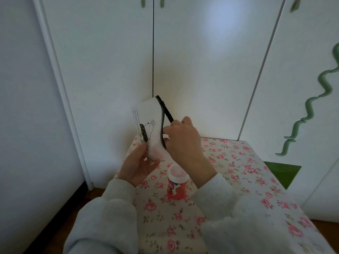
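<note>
I hold a white fabric pouch (149, 118) upright above the table; it carries a black line drawing of a bird and a black zipper along its right edge. My left hand (136, 166) grips the pouch's lower left corner between thumb and fingers. At the open zipper edge, my right hand (183, 142) curls its fingers round the black zipper band and into the opening. A red tub (177, 184) with a white rim stands open on the table, below and between both hands.
The table wears a cream cloth with pink roses (244, 173). White wardrobe doors (201, 61) rise right behind it, with a wavy green handle (319, 99) on the right. Wooden floor (91, 196) shows at the left of the table.
</note>
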`<state>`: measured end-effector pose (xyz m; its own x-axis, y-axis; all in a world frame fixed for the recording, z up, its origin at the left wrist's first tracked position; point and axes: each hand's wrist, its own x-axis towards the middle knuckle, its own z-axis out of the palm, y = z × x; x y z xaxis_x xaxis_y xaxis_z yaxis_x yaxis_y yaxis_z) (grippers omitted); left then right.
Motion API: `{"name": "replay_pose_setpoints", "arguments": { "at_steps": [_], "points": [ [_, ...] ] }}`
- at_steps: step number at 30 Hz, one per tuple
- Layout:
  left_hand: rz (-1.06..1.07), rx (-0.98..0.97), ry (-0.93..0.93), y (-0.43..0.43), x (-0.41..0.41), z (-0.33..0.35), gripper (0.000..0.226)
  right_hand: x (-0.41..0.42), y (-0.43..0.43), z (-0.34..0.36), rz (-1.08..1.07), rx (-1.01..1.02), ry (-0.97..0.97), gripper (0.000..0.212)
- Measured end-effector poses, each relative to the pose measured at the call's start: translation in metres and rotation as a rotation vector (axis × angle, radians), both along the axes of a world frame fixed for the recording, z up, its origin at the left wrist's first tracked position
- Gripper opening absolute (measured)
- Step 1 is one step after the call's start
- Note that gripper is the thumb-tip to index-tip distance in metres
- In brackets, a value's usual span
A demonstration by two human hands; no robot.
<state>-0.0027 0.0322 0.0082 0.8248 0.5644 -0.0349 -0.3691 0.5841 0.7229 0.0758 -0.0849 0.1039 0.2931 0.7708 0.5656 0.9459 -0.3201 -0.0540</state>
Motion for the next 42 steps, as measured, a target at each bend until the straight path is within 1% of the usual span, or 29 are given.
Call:
{"name": "replay_pose_setpoints", "arguments": {
  "at_steps": [2, 3, 5, 7, 8, 9, 10, 11, 13, 16, 19, 22, 24, 27, 31, 33, 36, 39, 42],
  "points": [
    [0.033, 0.024, 0.025, 0.003, -0.001, -0.003, 0.052, -0.002, 0.005, 0.003, 0.028, -0.031, 0.086, 0.015],
    [0.035, 0.038, 0.028, 0.004, -0.002, -0.004, 0.049, -0.003, 0.008, 0.003, 0.05, -0.053, 0.115, 0.015],
    [0.05, 0.079, 0.038, 0.004, -0.003, -0.005, 0.036, -0.004, 0.013, 0.005, 0.103, -0.117, 0.186, 0.024],
    [0.099, 0.124, 0.08, 0.004, -0.004, -0.003, 0.027, -0.005, 0.014, 0.008, 0.197, -0.144, 0.352, 0.036],
    [0.121, 0.137, 0.097, 0.005, -0.005, -0.003, 0.029, -0.006, 0.014, 0.009, 0.259, -0.127, 0.447, 0.04],
    [0.126, 0.138, 0.109, 0.006, -0.006, -0.002, 0.036, -0.006, 0.013, 0.01, 0.313, -0.106, 0.52, 0.043],
    [0.121, 0.135, 0.114, 0.005, -0.006, -0.001, 0.044, -0.008, 0.012, 0.01, 0.35, -0.095, 0.56, 0.044],
    [0.117, 0.132, 0.118, 0.006, -0.005, -0.001, 0.047, -0.01, 0.011, 0.011, 0.368, -0.101, 0.558, 0.045],
    [0.139, 0.117, 0.123, 0.003, -0.005, 0.002, 0.047, -0.011, 0.013, 0.009, 0.347, -0.153, 0.451, 0.038],
    [0.112, 0.106, 0.091, -0.002, -0.002, 0.004, 0.06, -0.008, 0.023, 0.006, 0.194, -0.273, 0.228, 0.024],
    [0.133, 0.123, 0.109, -0.002, 0.0, 0.006, 0.062, -0.008, 0.029, 0.006, 0.12, -0.351, 0.186, 0.016],
    [0.209, 0.145, 0.136, -0.008, 0.005, 0.011, 0.062, -0.012, 0.036, 0.008, 0.142, -0.551, 0.194, 0.02],
    [0.268, 0.137, 0.17, -0.012, 0.009, 0.013, 0.065, -0.013, 0.043, 0.005, 0.119, -0.622, 0.228, 0.022],
    [0.315, 0.146, 0.16, -0.014, 0.013, 0.01, 0.064, -0.012, 0.051, -0.001, 0.132, -0.608, 0.227, 0.019],
    [0.339, 0.143, 0.124, -0.018, 0.014, 0.008, 0.064, -0.012, 0.053, -0.004, 0.138, -0.669, 0.208, 0.009],
    [0.331, 0.127, 0.114, -0.017, 0.015, 0.003, 0.066, -0.015, 0.052, -0.002, 0.132, -0.685, 0.231, 0.009],
    [0.308, 0.111, 0.097, -0.018, 0.014, 0.003, 0.069, -0.019, 0.051, -0.006, 0.092, -0.69, 0.285, 0.025],
    [0.323, 0.146, 0.141, -0.021, 0.013, 0.004, 0.06, -0.02, 0.055, -0.013, 0.063, -0.629, 0.313, 0.028],
    [0.302, 0.053, 0.085, -0.022, 0.013, 0.004, 0.066, -0.018, 0.058, -0.017, 0.075, -0.564, 0.334, 0.031]
  ]
}}
